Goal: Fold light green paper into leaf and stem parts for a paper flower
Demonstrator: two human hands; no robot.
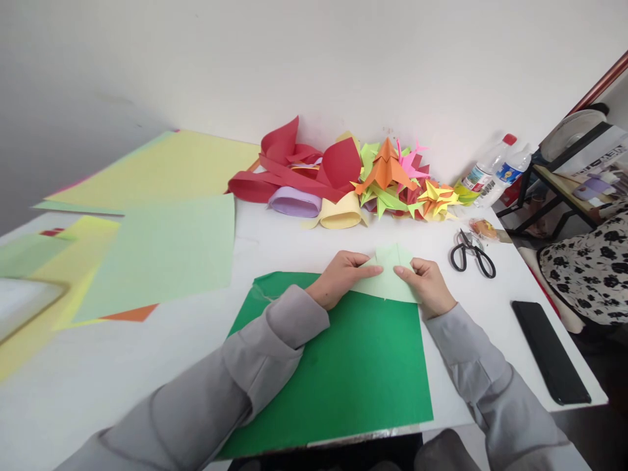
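Observation:
A small pale green folded paper (388,273) lies on the far edge of a large dark green sheet (343,366) on the white table. My left hand (341,278) pinches the paper's left side, thumb and fingers pressed on a fold. My right hand (428,284) grips its right side, fingers curled over the edge. Both arms wear grey sleeves.
Black scissors (471,254) lie right of my hands; a black phone (550,350) sits near the table's right edge. A pile of folded coloured paper shapes (392,180) and curled red strips (294,170) lines the wall. Large pale sheets (161,255) cover the left. Two bottles (495,169) stand far right.

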